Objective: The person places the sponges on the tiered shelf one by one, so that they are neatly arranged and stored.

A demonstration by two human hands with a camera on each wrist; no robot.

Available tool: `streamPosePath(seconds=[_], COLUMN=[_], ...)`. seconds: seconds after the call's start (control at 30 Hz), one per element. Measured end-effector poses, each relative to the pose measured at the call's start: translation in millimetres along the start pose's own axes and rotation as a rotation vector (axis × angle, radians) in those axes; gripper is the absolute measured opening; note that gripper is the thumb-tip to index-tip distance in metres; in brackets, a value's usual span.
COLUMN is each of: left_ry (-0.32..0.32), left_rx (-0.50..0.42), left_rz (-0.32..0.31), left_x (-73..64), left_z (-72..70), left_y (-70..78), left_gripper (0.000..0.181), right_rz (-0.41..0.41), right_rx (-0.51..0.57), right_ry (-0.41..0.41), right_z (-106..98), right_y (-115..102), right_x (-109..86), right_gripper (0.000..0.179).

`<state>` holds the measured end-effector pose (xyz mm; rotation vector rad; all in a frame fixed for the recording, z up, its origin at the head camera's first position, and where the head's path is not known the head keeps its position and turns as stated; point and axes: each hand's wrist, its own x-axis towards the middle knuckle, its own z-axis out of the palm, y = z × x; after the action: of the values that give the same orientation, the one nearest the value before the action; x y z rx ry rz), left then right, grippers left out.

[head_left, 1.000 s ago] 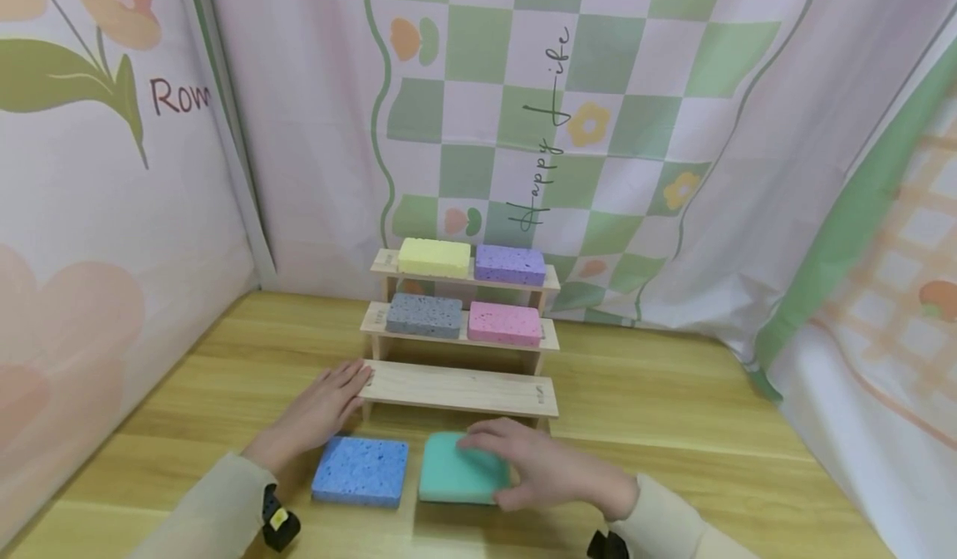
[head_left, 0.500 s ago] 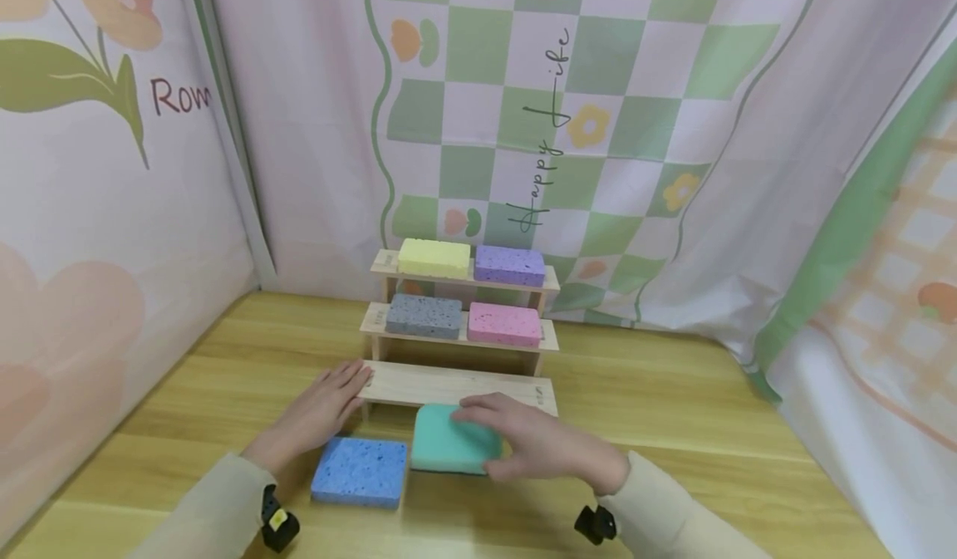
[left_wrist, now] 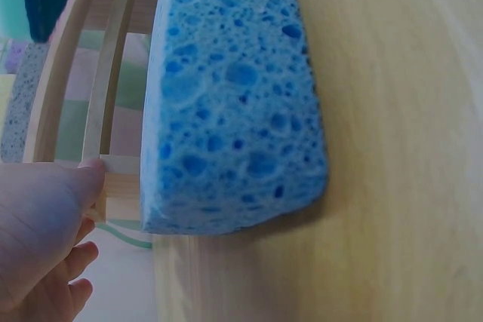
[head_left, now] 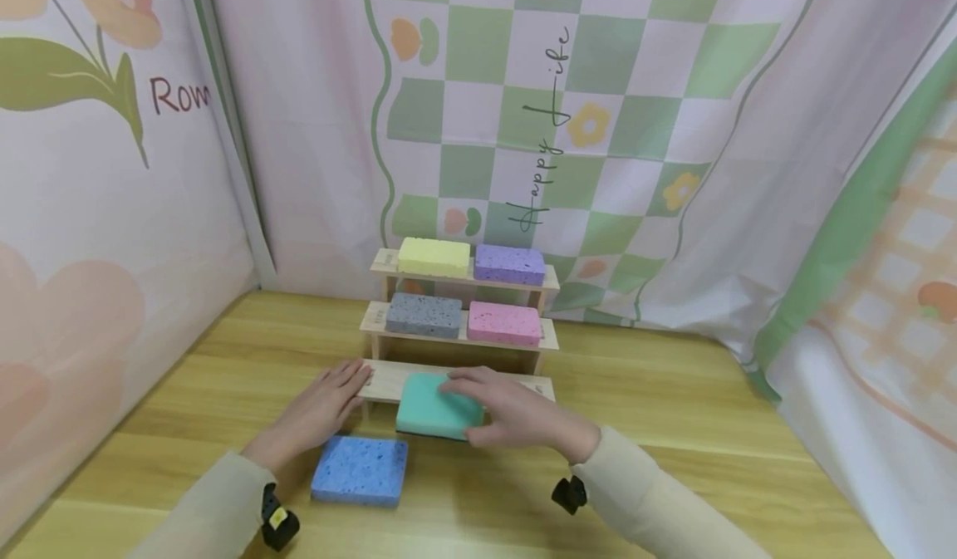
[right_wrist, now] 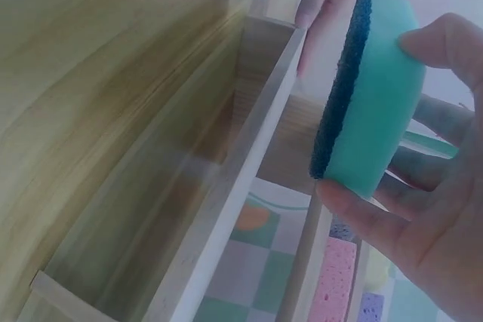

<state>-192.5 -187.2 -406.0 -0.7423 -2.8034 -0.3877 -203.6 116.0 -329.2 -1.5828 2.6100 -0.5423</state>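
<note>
My right hand [head_left: 516, 409] holds a teal sponge [head_left: 437, 405] with a dark scouring layer underneath, thumb and fingers at its edges. The sponge is tilted over the front edge of the bottom tier of a three-tier wooden stand [head_left: 385, 383]. In the right wrist view, the sponge [right_wrist: 381, 96] is raised off the board, between thumb and fingers [right_wrist: 362, 213]. My left hand [head_left: 321, 405] grips the left end of the bottom tier, its thumb at the front corner and fingertips bent down in the left wrist view. A blue sponge [head_left: 360, 470] lies on the table before the stand.
Grey [head_left: 424, 316] and pink [head_left: 504, 324] sponges sit on the middle tier. Yellow [head_left: 434, 257] and purple [head_left: 510, 265] sponges sit on the top tier. A patterned cloth [head_left: 620, 127] hangs behind the wooden table [head_left: 658, 426], with more fabric at both sides.
My right hand has lifted the teal sponge from the table and carried it forward and slightly left to the bottom tier. The left hand has stayed in place.
</note>
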Motion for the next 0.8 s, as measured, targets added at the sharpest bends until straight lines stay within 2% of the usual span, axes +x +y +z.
streamPosePath(seconds=[0.3,0.6,0.8], left_ry=[-0.002,-0.007,-0.011], left_rx=[0.011,0.006,0.0], left_rz=[0.006,-0.004,-0.011], left_x=[0.9,1.4,0.8], left_z=[0.7,1.5,0.8], left_y=[-0.7,-1.8,-1.7], left_gripper=[0.046,0.046,0.046], right_rz=[0.087,0.098,0.133], right_rx=[0.046,-0.003,0.012], right_ry=[-0.018,-0.012,-0.02], right_z=[4,11,18], right_y=[4,11,15], right_x=[14.0,27.9,34.5], right_gripper=[0.055,0.052,0.053])
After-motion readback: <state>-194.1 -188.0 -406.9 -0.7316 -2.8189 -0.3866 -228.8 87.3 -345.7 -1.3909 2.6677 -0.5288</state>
